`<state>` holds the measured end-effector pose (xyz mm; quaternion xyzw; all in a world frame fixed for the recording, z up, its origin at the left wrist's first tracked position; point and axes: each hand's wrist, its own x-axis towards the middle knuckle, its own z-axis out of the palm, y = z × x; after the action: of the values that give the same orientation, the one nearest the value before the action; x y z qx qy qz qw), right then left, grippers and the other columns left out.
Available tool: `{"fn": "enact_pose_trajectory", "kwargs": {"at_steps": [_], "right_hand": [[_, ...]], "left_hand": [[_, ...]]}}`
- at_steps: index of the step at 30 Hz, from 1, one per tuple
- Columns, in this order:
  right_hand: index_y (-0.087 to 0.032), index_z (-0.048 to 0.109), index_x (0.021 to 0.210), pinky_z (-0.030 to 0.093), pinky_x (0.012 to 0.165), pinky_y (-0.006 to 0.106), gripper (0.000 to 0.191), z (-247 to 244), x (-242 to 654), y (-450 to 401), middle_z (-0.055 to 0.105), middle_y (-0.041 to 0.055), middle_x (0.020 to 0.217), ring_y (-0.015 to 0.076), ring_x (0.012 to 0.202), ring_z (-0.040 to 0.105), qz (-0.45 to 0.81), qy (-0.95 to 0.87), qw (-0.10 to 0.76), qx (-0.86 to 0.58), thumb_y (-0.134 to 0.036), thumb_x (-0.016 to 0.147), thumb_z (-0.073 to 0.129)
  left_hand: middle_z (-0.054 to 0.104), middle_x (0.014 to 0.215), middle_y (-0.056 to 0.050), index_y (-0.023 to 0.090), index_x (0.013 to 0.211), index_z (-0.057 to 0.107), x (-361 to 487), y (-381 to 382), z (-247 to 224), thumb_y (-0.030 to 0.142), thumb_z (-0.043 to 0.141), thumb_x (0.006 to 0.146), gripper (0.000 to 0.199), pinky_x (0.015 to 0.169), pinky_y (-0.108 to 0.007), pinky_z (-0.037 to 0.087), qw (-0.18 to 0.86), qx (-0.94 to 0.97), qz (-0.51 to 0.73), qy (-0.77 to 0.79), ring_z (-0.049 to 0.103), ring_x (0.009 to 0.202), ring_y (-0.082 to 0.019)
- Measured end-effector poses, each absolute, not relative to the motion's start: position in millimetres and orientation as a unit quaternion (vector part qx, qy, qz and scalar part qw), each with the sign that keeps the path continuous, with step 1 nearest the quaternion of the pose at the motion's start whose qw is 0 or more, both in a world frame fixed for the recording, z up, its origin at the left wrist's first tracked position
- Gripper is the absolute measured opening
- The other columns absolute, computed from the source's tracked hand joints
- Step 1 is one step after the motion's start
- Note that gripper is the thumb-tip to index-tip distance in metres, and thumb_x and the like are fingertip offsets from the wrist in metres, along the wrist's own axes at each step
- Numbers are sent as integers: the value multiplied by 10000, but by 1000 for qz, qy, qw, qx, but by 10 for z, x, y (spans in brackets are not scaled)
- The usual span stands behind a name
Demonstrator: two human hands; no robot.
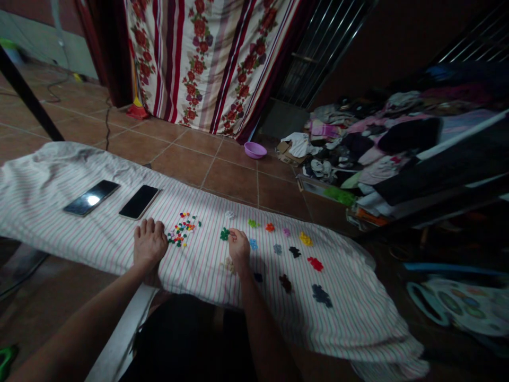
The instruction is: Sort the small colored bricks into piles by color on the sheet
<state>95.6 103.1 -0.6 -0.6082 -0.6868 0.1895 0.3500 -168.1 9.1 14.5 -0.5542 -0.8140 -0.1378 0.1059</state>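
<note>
My left hand (150,243) rests palm down on the striped cloth (191,276), fingers stretched out, just left of a loose spread of mixed coloured pieces (185,229). My right hand (238,246) is closed in a pinch at the right edge of a small green pile (225,234); what its fingertips hold, if anything, is too small to make out. Near it lie a white pile (229,214), a light blue pile (253,244) and a beige pile (229,265), partly beside my wrist.
Several single-colour piles, among them yellow (306,239), red (315,263) and dark grey (321,295), lie to the right. Two phones (139,202) lie at the left. Beyond the cloth are a purple basin (255,150), a floral curtain (210,63) and heaped clothes (358,138).
</note>
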Motion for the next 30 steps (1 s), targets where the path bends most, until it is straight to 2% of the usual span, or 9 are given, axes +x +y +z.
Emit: {"fn": "enact_pose_trajectory", "kwargs": {"at_steps": [7, 11, 14, 22, 27, 30], "right_hand": [[-178, 702, 988, 517, 839, 327, 300, -106, 1067, 960, 687, 88, 942, 185, 869, 631, 181, -712, 387, -557, -190, 838, 442], [-188, 706, 1000, 499, 906, 347, 314, -80, 1028, 916, 679, 93, 999, 198, 955, 621, 162, -737, 387, -530, -202, 864, 424], [-197, 709, 1016, 496, 920, 332, 309, -53, 926, 842, 672, 89, 1027, 197, 998, 620, 175, -773, 359, -493, -201, 874, 435], [-204, 701, 1043, 513, 852, 285, 291, 39, 447, 461, 673, 69, 1010, 172, 944, 636, 236, -823, 277, -437, -182, 900, 448], [-207, 702, 1074, 496, 871, 279, 288, 127, 159, 369, 678, 67, 1025, 167, 955, 634, 232, -825, 244, -455, -159, 893, 483], [-212, 695, 1111, 473, 902, 276, 296, 185, 25, 350, 674, 70, 1052, 169, 1005, 618, 226, -818, 218, -482, -172, 903, 488]], "left_hand": [[523, 1347, -198, 133, 1167, 567, -1683, 99, 130, 263, 344, 875, 390, 1083, -505, 299, 108, -548, -132, -819, 407, 1329, -348], [540, 1334, -201, 133, 1147, 576, -1687, 106, 127, 263, 329, 887, 381, 1083, -506, 310, 104, -546, -135, -820, 429, 1320, -343], [522, 1366, -202, 131, 1168, 577, -1695, 106, 113, 249, 334, 887, 389, 1087, -517, 303, 101, -544, -155, -819, 408, 1343, -348], [521, 1378, -228, 73, 1218, 575, -1759, 92, 49, 220, 322, 895, 436, 1106, -505, 306, 82, -551, -191, -808, 419, 1352, -337], [491, 1389, -279, -1, 1274, 544, -1784, 17, 39, 251, 333, 910, 491, 1113, -511, 305, 73, -583, -190, -786, 406, 1361, -358], [482, 1408, -258, 24, 1313, 528, -1752, -103, 21, 274, 348, 915, 504, 1116, -509, 310, 75, -604, -181, -772, 385, 1378, -350]]}}
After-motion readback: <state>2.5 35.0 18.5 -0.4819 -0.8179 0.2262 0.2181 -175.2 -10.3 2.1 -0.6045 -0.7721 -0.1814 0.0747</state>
